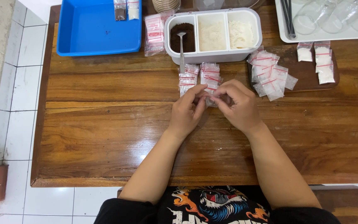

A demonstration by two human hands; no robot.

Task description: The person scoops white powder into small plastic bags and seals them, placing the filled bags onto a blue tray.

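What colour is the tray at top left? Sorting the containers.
Blue tray, clearest in the head view.

Only 1 view: a head-worn camera looks almost straight down, from close above, onto the brown wooden plank counter point(104, 132), its far edge at the top, white floor tiles point(17, 124) at left.
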